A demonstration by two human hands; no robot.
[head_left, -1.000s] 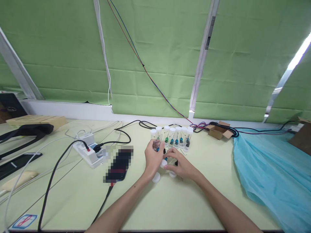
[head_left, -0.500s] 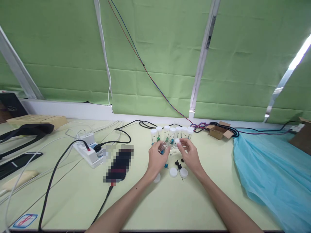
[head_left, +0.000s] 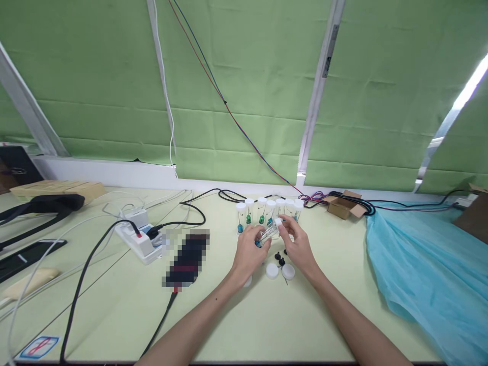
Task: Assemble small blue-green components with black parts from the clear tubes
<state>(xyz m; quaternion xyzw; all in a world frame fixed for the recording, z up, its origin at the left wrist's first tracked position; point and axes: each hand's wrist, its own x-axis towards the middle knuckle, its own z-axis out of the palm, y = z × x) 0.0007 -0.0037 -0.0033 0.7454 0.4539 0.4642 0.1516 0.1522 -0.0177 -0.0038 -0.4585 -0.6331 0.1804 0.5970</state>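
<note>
My left hand (head_left: 249, 251) is closed around a small clear vial (head_left: 269, 232), tilted up to the right, with a blue-ended piece inside. At the vial's upper end my right hand (head_left: 298, 243) pinches a white cap (head_left: 278, 222); whether it is fully seated I cannot tell. Behind my hands stand several capped clear vials (head_left: 240, 218) in a cluster, holding green or blue pieces with thin stems. Below my hands lie loose white caps (head_left: 272, 271) and small black pieces (head_left: 281, 262). Another cap (head_left: 248, 281) is partly hidden by my left wrist.
To the left are a phone (head_left: 186, 258) with a cable, a white power strip (head_left: 143, 241) and a black curved object (head_left: 57, 203). A small open cardboard box (head_left: 344, 205) stands at the back right, near black cables. Blue sheeting (head_left: 415, 264) covers the right side.
The white cap in my right hand and the vial in my left hand have come together. My left hand has shifted slightly right and down, baring the vial at the cluster's left end.
</note>
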